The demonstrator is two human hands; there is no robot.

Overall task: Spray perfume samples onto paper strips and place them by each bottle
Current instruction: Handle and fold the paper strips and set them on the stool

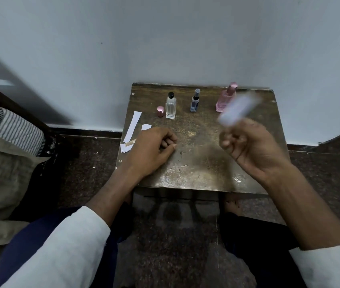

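I see a pink bottle (225, 99), blue bottle (195, 102), clear black-capped bottle (170, 108), white strips (132, 126), grey-striped cloth (13, 127).

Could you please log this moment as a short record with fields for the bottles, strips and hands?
surface: small worn table against a wall
bottles: clear bottle, blue bottle, pink bottle, upright in a row
loose cap: pink cap left of the clear bottle
spare strips: paper strips at the table's left edge
left hand: loosely closed, resting on the table
right hand: raised, holding a blurred strip
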